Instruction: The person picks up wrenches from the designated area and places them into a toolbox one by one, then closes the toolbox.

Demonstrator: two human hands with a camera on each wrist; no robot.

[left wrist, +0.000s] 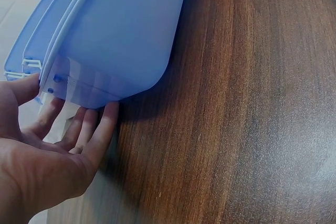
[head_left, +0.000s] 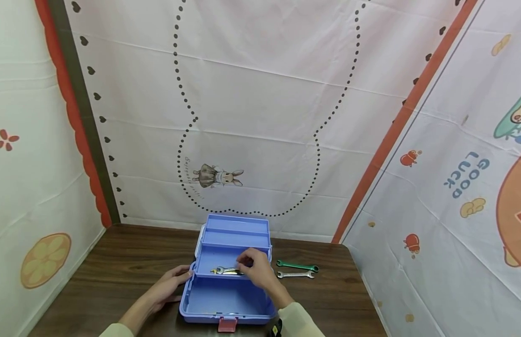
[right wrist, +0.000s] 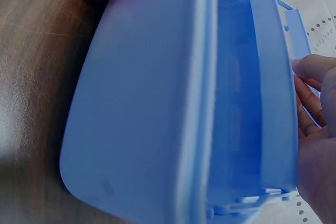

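Observation:
A blue toolbox stands unfolded on the table, its two trays raised behind the deep base. My left hand holds its left side; in the left wrist view the thumb lies at the rim and the fingertips touch the outer wall. My right hand is over the lower tray, fingers bent beside a silver wrench. Other tools with yellow and black parts lie under that wrench, mostly hidden. The tray wall covers my right fingertips in the right wrist view, so what they pinch cannot be made out.
Right of the toolbox a green wrench and a silver open-ended wrench lie on the brown wooden table. A pink latch hangs at the toolbox front. Near my right sleeve is a black-and-yellow object. Printed cloth walls surround the table.

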